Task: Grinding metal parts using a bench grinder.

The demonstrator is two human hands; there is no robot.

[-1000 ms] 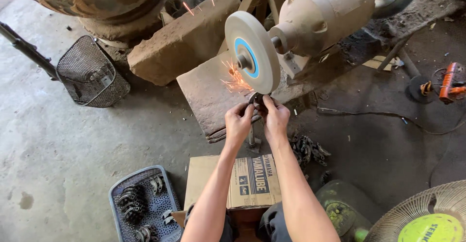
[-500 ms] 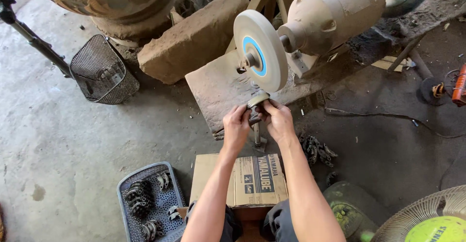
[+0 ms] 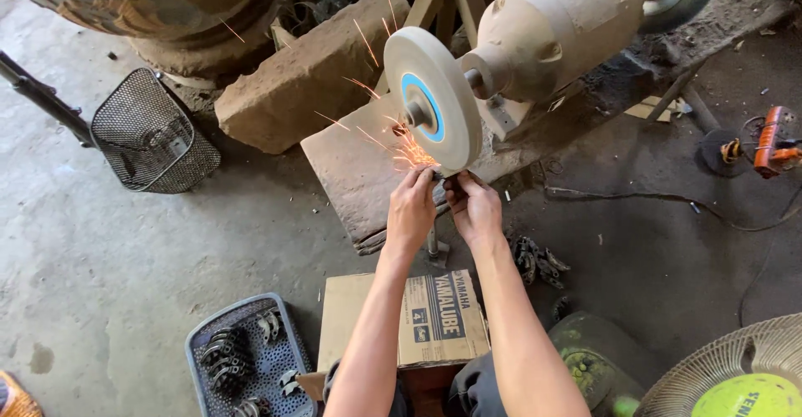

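Both my hands hold one small dark metal part point(image 3: 441, 180) against the lower rim of a pale grinding wheel point(image 3: 432, 99) with a blue hub. My left hand point(image 3: 412, 208) grips the part from the left, my right hand point(image 3: 473, 206) from the right. Orange sparks point(image 3: 393, 137) fly up and to the left from the contact point. The wheel sits on a dusty beige bench grinder motor point(image 3: 555, 28). The part is mostly hidden by my fingers.
A grey perforated tray point(image 3: 213, 383) holding several dark metal parts lies at the lower left. A cardboard box point(image 3: 368, 317) sits under my arms. A pile of parts point(image 3: 535, 260), a wire basket point(image 3: 154, 133), stone slabs point(image 3: 301, 83), a fan point(image 3: 735, 375) and an orange power tool point(image 3: 769, 141) surround the spot.
Half a second ago the part was off the wheel with no sparks. Now my hands press it against the rim and sparks fly again.
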